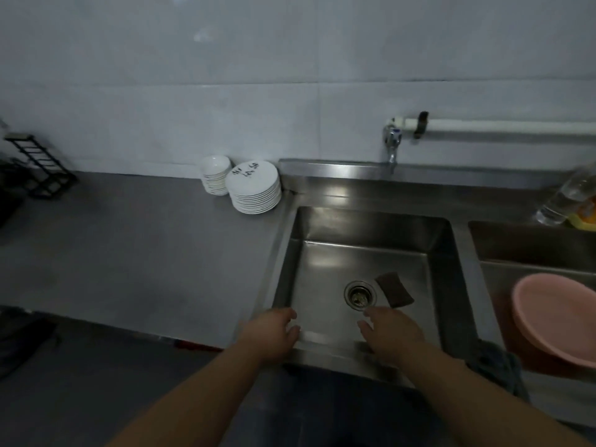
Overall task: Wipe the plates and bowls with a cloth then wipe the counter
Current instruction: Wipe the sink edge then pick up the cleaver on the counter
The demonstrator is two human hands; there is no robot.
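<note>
A stack of white plates [254,188] stands on the grey counter [129,246] against the wall, with a stack of white bowls [215,174] just left of it. A dark brown cloth pad [394,288] lies in the steel sink [364,221] beside the drain. My left hand [274,333] hovers over the sink's front left corner, fingers relaxed and holding nothing. My right hand [388,333] reaches over the sink's front edge with fingers spread, just short of the pad and not touching it.
A tap [392,146] juts from a white wall pipe above the sink. A pink basin [554,321] sits in the right-hand sink, a clear bottle [567,195] behind it. A dark rag [496,362] hangs on the divider. A black rack [38,166] stands far left.
</note>
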